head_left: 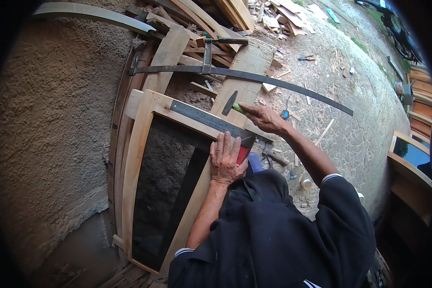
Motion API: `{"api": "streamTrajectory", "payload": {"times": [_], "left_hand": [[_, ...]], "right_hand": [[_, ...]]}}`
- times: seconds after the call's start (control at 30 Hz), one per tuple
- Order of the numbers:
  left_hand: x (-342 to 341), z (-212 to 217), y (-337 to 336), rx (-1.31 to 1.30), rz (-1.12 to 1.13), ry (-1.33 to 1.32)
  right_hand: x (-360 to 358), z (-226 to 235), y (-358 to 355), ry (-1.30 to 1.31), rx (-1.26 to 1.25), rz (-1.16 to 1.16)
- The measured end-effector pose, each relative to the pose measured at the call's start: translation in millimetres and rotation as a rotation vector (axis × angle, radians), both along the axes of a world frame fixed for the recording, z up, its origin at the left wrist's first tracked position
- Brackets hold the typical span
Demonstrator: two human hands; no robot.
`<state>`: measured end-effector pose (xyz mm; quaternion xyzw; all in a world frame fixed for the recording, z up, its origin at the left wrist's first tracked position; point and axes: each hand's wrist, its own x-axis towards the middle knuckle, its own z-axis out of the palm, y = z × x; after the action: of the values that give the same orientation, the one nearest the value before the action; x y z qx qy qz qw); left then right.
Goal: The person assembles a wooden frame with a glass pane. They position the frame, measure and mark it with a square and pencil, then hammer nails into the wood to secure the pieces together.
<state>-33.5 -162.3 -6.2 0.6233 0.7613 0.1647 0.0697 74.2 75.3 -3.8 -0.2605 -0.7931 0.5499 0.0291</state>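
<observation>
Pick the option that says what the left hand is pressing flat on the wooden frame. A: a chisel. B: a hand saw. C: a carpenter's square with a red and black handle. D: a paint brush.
C: the left hand lies flat on the carpenter's square, whose metal blade runs along the wooden frame, while the right hand grips a hammer.

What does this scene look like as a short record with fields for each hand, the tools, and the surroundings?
left hand: flat on the try square, pressing it onto the wooden frame
right hand: grips the hammer, raised just above the frame's top corner
long clamp: spans above the frame
surroundings: rough plaster wall to the left, scrap timber pile beyond, stone paving to the right
</observation>
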Motion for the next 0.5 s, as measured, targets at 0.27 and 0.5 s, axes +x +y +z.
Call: {"api": "streamTrajectory", "payload": {"times": [0.27,0.5], "left_hand": [[0.0,1.7,1.1,-0.015,-0.003,0.0],[0.4,1.2,1.2,-0.006,-0.004,0.011]], "right_hand": [[14.0,2.5,-3.8,-0.059,-0.002,0.035],[19.4,-0.8,-9.9,-0.12,0.043,0.042]]}}
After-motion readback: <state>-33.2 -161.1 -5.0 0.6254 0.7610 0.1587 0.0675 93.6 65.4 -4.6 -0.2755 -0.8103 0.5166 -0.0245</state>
